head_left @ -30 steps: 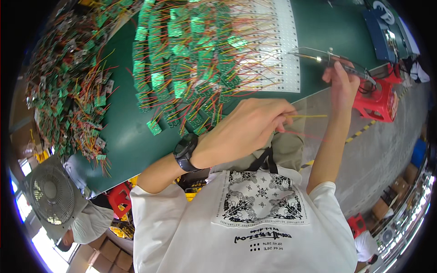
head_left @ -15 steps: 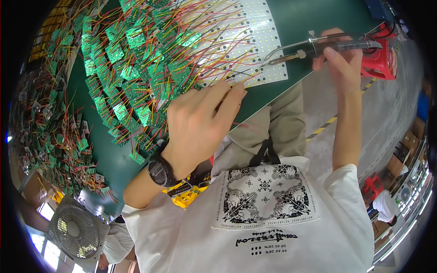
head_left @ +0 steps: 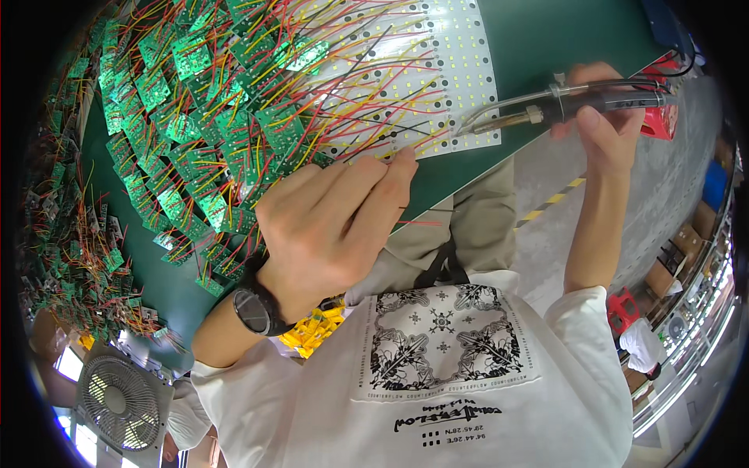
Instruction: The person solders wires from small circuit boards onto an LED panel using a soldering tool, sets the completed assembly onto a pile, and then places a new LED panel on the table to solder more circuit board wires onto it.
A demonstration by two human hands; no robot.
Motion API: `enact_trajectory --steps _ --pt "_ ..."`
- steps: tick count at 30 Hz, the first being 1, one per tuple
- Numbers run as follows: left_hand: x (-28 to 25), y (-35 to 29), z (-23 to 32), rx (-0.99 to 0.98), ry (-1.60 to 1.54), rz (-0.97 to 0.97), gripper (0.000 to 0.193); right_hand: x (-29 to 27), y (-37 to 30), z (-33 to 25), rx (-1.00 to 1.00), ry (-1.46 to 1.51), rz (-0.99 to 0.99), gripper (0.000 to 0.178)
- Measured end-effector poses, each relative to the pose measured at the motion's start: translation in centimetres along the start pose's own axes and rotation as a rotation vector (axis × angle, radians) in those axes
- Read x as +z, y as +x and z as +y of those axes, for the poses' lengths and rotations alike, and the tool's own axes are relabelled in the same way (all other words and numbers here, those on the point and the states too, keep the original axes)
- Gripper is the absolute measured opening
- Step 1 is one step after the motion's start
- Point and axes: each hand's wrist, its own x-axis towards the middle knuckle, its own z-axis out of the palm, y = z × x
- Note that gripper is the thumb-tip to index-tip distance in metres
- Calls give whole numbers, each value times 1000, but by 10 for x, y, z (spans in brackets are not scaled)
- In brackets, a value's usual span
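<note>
L hand fingers together, apparently on red wire at near edge of white LED panel; R hand fingers clamped round soldering iron, tip nr wire; green PCBs' leads overlie panel's mid; rt strip wire-free, joints done unclear.

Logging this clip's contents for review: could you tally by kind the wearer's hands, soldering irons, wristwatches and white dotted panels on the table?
Left hand and right hand: 2
Soldering iron: 1
Wristwatch: 1
White dotted panel: 1
Total: 5
</note>
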Motion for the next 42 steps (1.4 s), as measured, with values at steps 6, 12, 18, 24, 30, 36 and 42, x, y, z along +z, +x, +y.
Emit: enact_trajectory --steps 6,12,18,24,30,36,42 --pt "2 -1 0 -8 27 7 32 1 -1 3 -8 -19 -16 29" --pt "4 -3 0 -10 25 32 32 -2 -1 3 -9 -132 -33 38" --pt "4 -3 1 -26 19 8 31 1 -3 2 0 -128 1 38" --pt "2 -2 1 -25 14 3 30 -9 -7 7 7 -122 -2 39" --pt "2 -3 1 -36 14 2 31 -13 -7 8 -5 -141 -14 39" --pt "2 -3 2 -42 25 8 31 -4 -2 6 -55 24 16 33" --pt "3 -1 2 -27 -14 22 29 -1 -2 3 -42 44 60 32"
